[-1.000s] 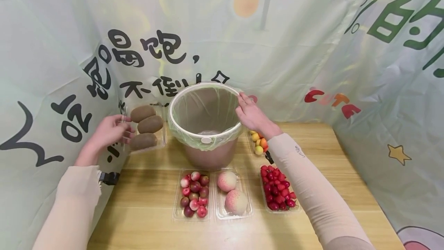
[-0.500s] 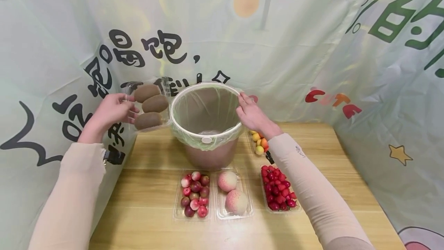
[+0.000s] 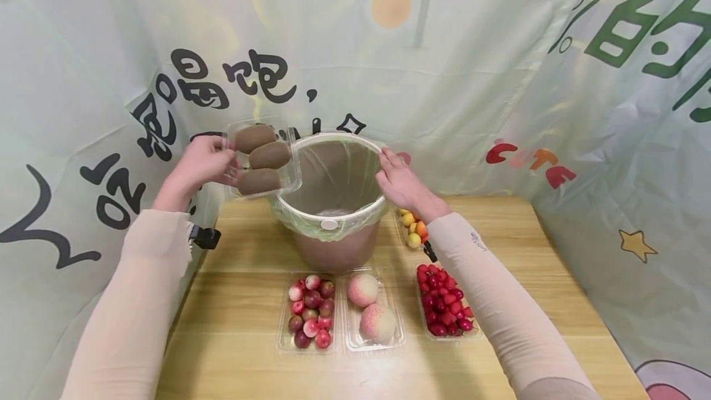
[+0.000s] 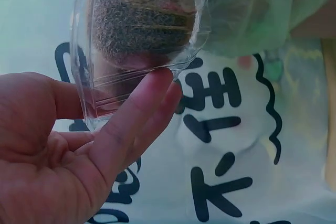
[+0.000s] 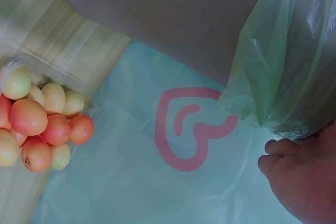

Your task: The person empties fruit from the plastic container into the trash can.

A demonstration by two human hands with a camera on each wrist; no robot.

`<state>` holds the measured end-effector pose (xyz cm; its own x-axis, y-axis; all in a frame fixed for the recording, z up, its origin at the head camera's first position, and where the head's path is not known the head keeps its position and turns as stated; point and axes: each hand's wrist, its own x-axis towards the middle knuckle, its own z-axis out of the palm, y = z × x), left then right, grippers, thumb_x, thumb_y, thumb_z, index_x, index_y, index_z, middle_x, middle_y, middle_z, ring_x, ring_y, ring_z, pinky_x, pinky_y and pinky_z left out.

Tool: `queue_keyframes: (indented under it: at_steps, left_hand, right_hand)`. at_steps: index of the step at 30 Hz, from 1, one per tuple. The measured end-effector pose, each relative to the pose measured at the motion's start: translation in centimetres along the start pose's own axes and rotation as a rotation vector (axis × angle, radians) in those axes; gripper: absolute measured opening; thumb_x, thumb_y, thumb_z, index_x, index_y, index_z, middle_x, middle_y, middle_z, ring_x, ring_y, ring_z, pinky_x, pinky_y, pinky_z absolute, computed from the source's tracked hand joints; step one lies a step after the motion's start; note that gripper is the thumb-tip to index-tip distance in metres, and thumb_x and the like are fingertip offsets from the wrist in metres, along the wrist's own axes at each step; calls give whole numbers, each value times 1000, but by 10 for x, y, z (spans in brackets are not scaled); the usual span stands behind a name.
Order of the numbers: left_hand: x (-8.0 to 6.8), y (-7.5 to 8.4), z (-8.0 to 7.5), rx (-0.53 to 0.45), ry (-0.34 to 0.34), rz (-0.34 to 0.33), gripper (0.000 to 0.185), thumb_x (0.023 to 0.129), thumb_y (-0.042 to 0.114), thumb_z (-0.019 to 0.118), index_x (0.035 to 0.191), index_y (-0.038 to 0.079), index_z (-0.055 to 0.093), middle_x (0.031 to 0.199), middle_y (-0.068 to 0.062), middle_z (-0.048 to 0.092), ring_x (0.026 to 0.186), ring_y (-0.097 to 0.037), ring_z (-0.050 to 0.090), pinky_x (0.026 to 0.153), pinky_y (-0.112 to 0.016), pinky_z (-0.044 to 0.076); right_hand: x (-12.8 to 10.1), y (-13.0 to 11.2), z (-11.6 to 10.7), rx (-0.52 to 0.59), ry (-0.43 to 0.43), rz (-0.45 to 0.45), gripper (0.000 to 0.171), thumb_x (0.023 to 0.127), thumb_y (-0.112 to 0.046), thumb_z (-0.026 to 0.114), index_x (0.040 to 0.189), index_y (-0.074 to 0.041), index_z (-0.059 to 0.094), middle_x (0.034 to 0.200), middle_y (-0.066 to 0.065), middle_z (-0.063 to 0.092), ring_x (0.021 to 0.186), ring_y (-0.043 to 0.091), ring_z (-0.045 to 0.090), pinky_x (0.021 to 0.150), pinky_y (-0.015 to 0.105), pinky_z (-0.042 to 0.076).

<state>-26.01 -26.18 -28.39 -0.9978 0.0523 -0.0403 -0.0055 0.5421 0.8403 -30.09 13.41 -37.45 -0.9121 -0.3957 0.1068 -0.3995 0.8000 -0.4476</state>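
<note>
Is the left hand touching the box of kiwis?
Touching. The left wrist view shows the left hand with fingers pressed against the clear kiwi box.

Three kiwis [image 3: 262,159], two peaches [image 3: 371,307], one lined bin [image 3: 333,202], five clear fruit trays [image 3: 375,345], and two hands [image 3: 202,162] are visible.
</note>
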Motion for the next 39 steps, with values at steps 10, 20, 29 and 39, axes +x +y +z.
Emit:
queue_keyframes:
  at_steps: [10,20,29,39]
  left_hand:
    - [15,21,23,34,54,22,35,102,8,43,130,-11,54,87,-12,71,60,-6,72,61,-27,63]
    - [28,27,45,-9,96,64,28,99,4,45,118,-13,56,83,-16,65,55,-11,68,58,-28,63]
    - [38,25,66,11,206,87,34,97,4,45,123,-12,59,83,-13,63,53,-7,63,54,-20,58]
    - [45,20,88,160,360,141,41,95,7,45,129,-7,63,93,-20,67,99,-36,66,84,-37,52]
  right_hand:
    - [0,0,0,1,-4,5,69,107,-33,22,165,3,19,177,18,9,164,37,12,135,50,10]
    - [-1,-1,0,1,3,-1,68,108,-33,23,165,4,19,177,19,10,164,37,12,134,52,13]
    - [1,0,2,1,10,1,67,108,-31,24,165,4,19,177,20,10,164,38,12,134,53,14]
    - [2,0,3,10,14,6,65,108,-27,26,165,3,19,177,19,10,164,40,13,134,53,13]
